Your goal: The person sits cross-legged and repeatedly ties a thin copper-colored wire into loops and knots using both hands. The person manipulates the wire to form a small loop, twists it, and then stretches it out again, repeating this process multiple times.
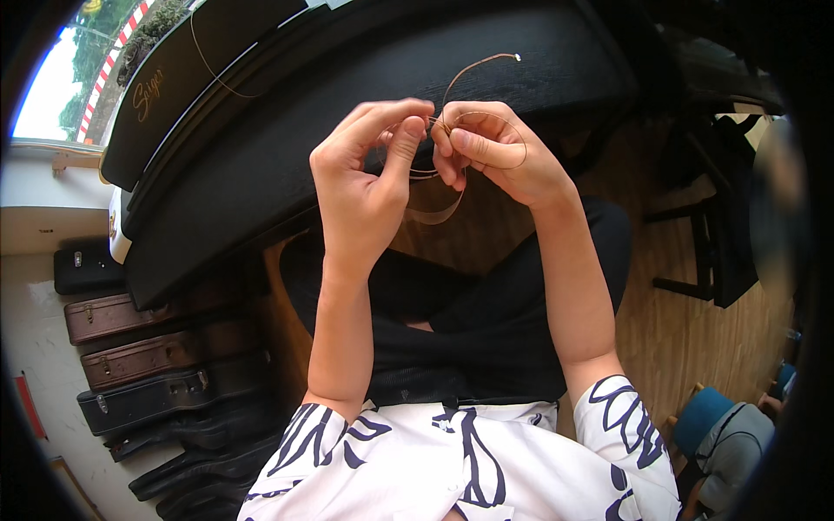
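A thin copper-coloured wire string, likely an instrument string, is looped into a coil [427,174] between my hands. Its free end [482,62] arches up from my fingers and finishes in a small pale tip. My right hand [498,146] pinches the string between thumb and fingers, with one loop lying across the palm. The thumb and fingertips of my left hand [368,146] close on the coil's left side, close to the right fingertips. Part of the coil is hidden behind the fingers. Both hands are raised above my crossed legs [456,312].
Before me stretches a long black surface [365,78] with a raised panel [146,98] bearing gold writing. Another thin strand [212,70] lies over it. Several instrument cases [140,400] line the left. A black bench [710,247] stands right; behind it, a person [736,449] near a blue seat [700,417].
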Motion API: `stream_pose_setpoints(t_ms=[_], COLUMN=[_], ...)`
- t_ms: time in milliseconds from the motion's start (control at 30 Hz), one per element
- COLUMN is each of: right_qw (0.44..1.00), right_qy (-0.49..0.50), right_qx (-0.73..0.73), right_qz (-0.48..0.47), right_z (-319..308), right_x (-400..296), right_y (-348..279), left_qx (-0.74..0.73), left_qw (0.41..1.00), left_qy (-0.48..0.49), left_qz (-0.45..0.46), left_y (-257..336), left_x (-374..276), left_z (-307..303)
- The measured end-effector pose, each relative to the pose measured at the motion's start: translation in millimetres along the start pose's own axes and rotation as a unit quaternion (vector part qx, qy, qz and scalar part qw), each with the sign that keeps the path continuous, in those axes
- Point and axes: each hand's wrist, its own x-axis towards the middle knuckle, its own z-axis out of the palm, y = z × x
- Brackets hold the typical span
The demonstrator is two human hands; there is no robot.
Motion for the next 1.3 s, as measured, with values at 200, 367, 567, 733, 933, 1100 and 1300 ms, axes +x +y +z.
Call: stream_pose_setpoints(t_ms=[200, 367, 567, 733, 933, 1100, 1300], right_qw=[0.996, 0.986, 0.975, 0.961, 0.956, 0.958, 0.958], right_qy=[0.038, 0.076, 0.058, 0.083, 0.108, 0.085, 0.081], right_qx=[-0.084, -0.14, -0.197, -0.244, -0.263, -0.269, -0.272], right_qz=[0.02, 0.047, 0.083, 0.097, 0.07, 0.05, 0.04], right_z=[-2.8, -4.4, -17.3, -15.4, -16.3, -14.7, -14.6], right_x=[-1.3, -3.9, -13.5, -13.1, -10.7, -10.0, -8.4], right_y=[-5.3, -17.5, -31.1, -31.5, -25.8, -24.9, -17.8], left_qx=[-0.061, 0.003, -0.001, -0.017, -0.024, -0.021, 0.0], left_qw=[0.992, 0.996, 0.997, 0.995, 0.995, 0.989, 0.989], left_qy=[-0.015, -0.018, -0.034, -0.052, -0.048, -0.086, -0.096], left_qz=[-0.114, -0.092, -0.072, -0.083, -0.088, -0.119, -0.111], left_y=[4.8, 0.7, -7.9, -10.8, -16.7, -15.6, -14.6], left_x=[-4.2, -2.7, -5.6, -6.6, -9.6, -9.5, -7.9], left_z=[-5.5, -8.7, -12.4, -9.3, -8.8, -8.8, -4.1])
